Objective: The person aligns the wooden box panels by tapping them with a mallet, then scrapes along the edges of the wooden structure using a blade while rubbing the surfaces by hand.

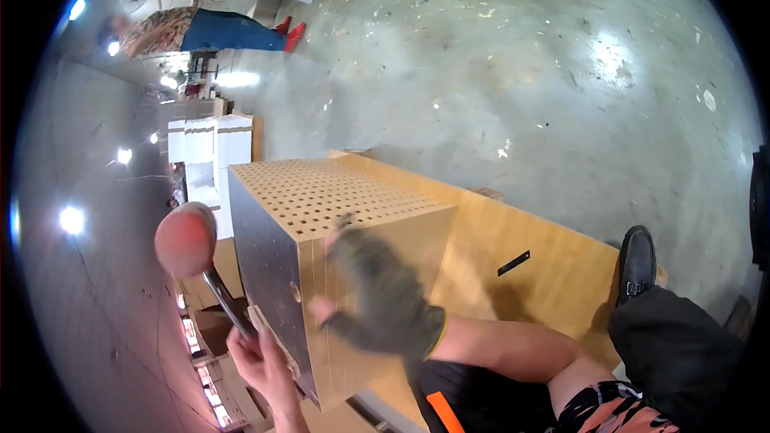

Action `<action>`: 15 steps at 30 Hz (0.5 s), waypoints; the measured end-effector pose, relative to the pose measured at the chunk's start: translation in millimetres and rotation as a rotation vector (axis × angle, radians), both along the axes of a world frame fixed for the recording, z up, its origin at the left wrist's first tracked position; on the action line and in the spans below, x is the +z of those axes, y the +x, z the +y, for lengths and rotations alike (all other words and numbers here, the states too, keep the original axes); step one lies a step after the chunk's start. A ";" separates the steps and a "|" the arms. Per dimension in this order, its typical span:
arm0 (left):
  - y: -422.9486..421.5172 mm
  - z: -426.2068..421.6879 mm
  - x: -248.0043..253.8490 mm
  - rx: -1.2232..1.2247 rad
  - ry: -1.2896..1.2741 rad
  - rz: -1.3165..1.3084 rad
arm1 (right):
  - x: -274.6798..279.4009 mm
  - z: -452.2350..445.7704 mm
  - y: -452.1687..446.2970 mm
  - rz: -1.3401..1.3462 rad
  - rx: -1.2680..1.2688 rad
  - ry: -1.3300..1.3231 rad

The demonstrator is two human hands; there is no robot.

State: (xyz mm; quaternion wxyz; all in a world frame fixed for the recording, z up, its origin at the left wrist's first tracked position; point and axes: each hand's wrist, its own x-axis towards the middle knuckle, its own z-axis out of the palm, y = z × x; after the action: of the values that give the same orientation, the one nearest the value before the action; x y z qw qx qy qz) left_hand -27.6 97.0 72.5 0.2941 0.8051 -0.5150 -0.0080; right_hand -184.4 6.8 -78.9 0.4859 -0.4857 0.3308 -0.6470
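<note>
My bare left hand (263, 361), at the lower left of the head view, is closed round the dark handle of a mallet with a rounded reddish head (185, 242). The head is up in the air beside a wooden cabinet box (353, 365). My right hand (383, 295), in a grey-green fingerless glove, is over the cabinet's light brown side. Its fingers are spread and blurred, with nothing seen in them; whether it touches the panel I cannot tell. A panel with many square holes (337, 192) and a dark panel (269, 281) form the box's other faces.
A long wooden board (473, 228) with a small black strip (513, 263) adjoins the box. My shoe (638, 261) stands by its end. White stacked boxes (216, 144) are beyond. Two people stand at the upper left on the grey floor (481, 56). The view is turned sideways.
</note>
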 end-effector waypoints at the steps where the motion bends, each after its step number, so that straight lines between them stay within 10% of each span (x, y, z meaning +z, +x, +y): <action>1: 29.5 -5.1 0.3 0.027 -0.021 -0.075 | -19.7 1.7 12.0 0.030 -0.099 0.109; 15: 208.7 67.3 -46.8 0.564 0.378 -0.231 | -163.5 28.5 73.8 0.264 0.074 0.679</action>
State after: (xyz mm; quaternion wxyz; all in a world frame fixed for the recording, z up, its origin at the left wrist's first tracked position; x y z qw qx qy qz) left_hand 181.1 164.3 25.7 0.0705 0.9513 -0.2919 0.0692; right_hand -110.6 35.3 -242.4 0.5958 -0.3876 0.5687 -0.4140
